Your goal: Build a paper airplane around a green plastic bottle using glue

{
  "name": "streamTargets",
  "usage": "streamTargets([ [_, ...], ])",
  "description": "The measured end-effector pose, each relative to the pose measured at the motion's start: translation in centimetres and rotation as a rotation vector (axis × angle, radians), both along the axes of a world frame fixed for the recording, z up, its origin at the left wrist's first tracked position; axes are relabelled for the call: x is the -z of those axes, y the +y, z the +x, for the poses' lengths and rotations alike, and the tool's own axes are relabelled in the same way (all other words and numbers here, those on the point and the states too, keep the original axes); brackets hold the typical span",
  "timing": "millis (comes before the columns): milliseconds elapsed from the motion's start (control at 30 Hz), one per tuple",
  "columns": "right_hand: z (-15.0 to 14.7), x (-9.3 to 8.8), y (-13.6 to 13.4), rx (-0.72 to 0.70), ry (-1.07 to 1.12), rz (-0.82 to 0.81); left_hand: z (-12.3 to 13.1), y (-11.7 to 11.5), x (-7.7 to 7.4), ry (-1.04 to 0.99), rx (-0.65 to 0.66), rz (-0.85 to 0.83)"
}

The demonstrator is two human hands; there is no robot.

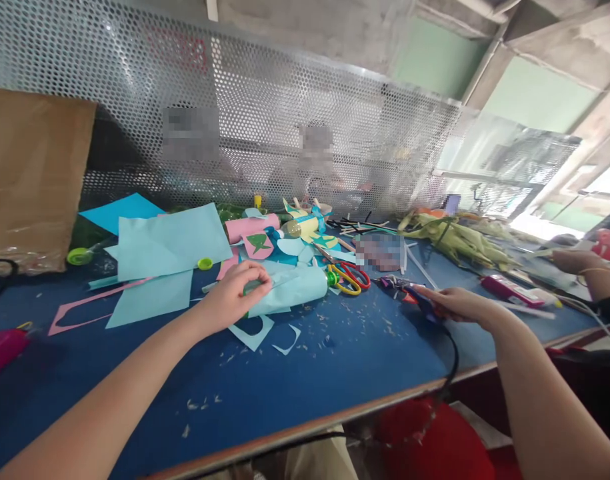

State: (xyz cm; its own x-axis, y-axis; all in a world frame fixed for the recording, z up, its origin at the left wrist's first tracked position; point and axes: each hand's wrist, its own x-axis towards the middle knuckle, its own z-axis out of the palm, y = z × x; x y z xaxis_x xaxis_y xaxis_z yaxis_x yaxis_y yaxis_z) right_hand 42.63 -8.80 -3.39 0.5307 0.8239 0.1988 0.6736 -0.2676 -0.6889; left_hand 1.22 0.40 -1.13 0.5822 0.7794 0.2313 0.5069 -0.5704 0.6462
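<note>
A plastic bottle wrapped in light blue paper (295,291) lies on its side on the blue table, its green cap (331,277) pointing right. My left hand (243,288) is closed at the bottle's left end, with thumb and fingers pinched on the paper's edge. My right hand (457,307) grips a dark glue gun (425,305), whose nozzle points left and whose black cord (455,353) hangs over the table edge. Between the hands, behind the bottle cap, lie scissors with yellow handles (352,285) and scissors with red handles (363,275).
Light blue sheets (169,247), cut scraps (252,331) and a green cap (205,264) lie left. Pink (252,229) and yellow (301,227) wrapped bottles lie behind. Corn husks (449,243), a magenta box (512,291) and another person's hand (577,263) are right.
</note>
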Motion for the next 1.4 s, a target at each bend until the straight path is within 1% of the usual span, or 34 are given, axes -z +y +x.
streamTargets([
  [67, 0.3, -0.8, -0.4, -0.015, -0.044, -0.162, 0.0, 0.0, 0.2, -0.009, 0.004, 0.01],
  [133, -0.4, -1.6, -0.9, -0.029, -0.249, -0.271, -0.1, 0.0, 0.3, -0.013, 0.01, 0.014],
  [200, -2.5, -2.6, -1.0, -0.145, -0.385, -0.331, 0.0, -0.1, 0.3, -0.013, 0.01, 0.003],
  [267, -5.9, -3.7, -0.6, -0.228, -0.428, -0.145, 0.0, -0.3, 0.2, -0.007, 0.001, -0.016],
  [367, -12.1, -4.7, 1.1, -0.401, -0.303, 0.11, 0.1, -0.5, -0.1, 0.005, 0.003, -0.026],
  [400, -14.1, -4.8, 1.7, -0.506, -0.262, 0.153, 0.1, -0.6, -0.2, 0.007, 0.011, -0.024],
  [467, -17.3, -4.8, 3.1, -0.675, -0.277, 0.23, 0.1, -0.7, -0.3, 0.007, 0.025, -0.018],
  [500, -18.5, -4.6, 3.8, -0.717, -0.297, 0.245, 0.1, -0.7, -0.3, 0.007, 0.03, -0.016],
  [567, -19.9, -4.2, 4.9, -0.785, -0.342, 0.247, 0.0, -0.7, -0.3, 0.007, 0.031, -0.015],
  [700, -19.9, -3.3, 6.1, -0.887, -0.384, 0.275, 0.0, -0.8, -0.4, 0.009, 0.033, -0.018],
  [833, -19.0, -2.6, 6.2, -0.995, -0.358, 0.346, 0.0, -1.0, -0.4, 0.006, 0.026, -0.045],
  [900, -18.6, -2.5, 6.0, -1.001, -0.338, 0.333, 0.0, -0.9, -0.4, -0.006, 0.024, -0.061],
  [1033, -17.9, -2.7, 5.7, -0.973, -0.314, 0.24, -0.1, -0.6, -0.3, -0.037, 0.028, -0.086],
  [1133, -17.6, -2.7, 5.8, -0.999, -0.356, 0.292, -0.4, -0.4, -0.3, 0.025, 0.034, -0.053],
  [1233, -17.5, -2.3, 6.2, -1.035, -0.406, 0.363, -0.5, -0.3, -0.4, 0.068, 0.001, -0.06],
  [1400, -17.6, -1.7, 6.5, -1.066, -0.433, 0.391, -0.3, -0.4, -0.3, 0.081, -0.03, -0.064],
])
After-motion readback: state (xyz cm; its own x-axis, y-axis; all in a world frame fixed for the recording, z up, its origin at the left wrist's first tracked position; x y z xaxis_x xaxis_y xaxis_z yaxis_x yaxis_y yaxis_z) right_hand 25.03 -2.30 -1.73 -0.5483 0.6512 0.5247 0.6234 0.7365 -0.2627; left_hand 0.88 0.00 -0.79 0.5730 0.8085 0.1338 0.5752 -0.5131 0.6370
